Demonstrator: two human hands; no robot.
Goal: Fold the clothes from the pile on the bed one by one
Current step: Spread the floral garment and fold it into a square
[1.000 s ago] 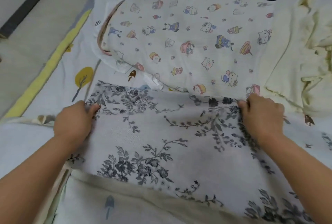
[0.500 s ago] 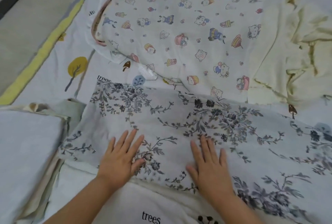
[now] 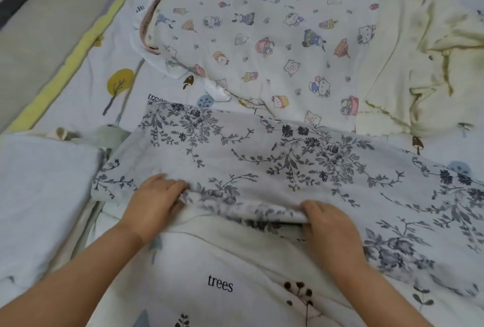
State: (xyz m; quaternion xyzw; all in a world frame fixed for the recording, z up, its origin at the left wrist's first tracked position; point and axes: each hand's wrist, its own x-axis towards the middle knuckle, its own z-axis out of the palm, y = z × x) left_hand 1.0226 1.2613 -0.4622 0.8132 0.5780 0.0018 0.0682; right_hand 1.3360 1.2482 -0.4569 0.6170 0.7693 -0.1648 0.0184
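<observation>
A white garment with grey-blue floral print (image 3: pixel 275 164) lies spread across the bed in front of me. My left hand (image 3: pixel 154 201) grips its near edge at the left, fingers curled under the cloth. My right hand (image 3: pixel 330 224) grips the same near edge further right, and the hem is lifted slightly off the sheet between the two hands. Behind it lies a white garment with cartoon prints (image 3: pixel 262 38), and a pale yellow garment (image 3: pixel 424 64) lies crumpled at the right.
The bed sheet (image 3: pixel 220 284) is white with tree drawings and the word "trees". A folded pale blue stack (image 3: pixel 44 190) sits at the left. The bed's yellow border (image 3: pixel 76 54) and the floor run along the upper left.
Both hands went from holding the far edge, to pressing flat on the floral garment, to curling round its near edge and lifting it a little.
</observation>
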